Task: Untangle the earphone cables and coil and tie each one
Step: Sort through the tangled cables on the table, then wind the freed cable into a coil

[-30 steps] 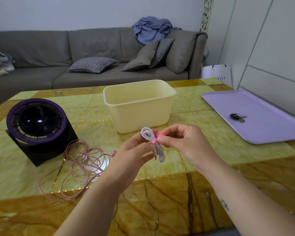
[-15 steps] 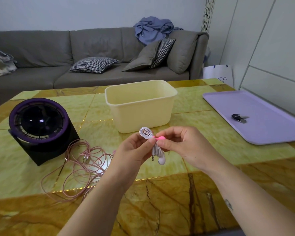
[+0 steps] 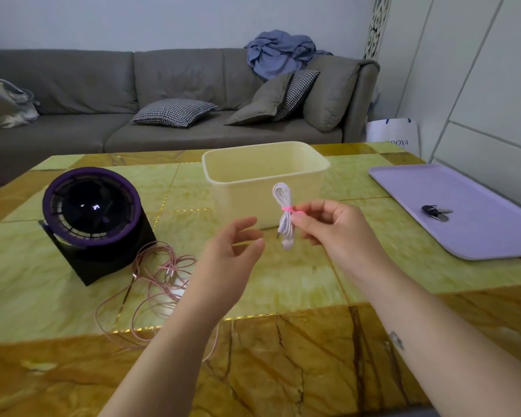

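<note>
A: Look at the right hand (image 3: 328, 227), middle of the frame. Pinching the white cable (image 3: 285, 224) by its pink tie (image 3: 289, 209), up in front of the yellow tub (image 3: 241, 200).
B: And the left hand (image 3: 232, 251) just beside it, fingers apart and softly bent, holding nothing.
A: Could slip out, with only a small pinch on the tie. Might come uncoiled then.
B: Could also drag the pink cable (image 3: 160, 275), lying loose and messy at lower left by the fan (image 3: 94, 218), partly under the left arm (image 3: 178, 341).
A: Lots of bare table (image 3: 283, 284) below the hands. Tub open on top, close behind.
B: Best to stay off the purple tray (image 3: 478, 230) and keys (image 3: 435, 211) at right, and away from the near table edge
</note>
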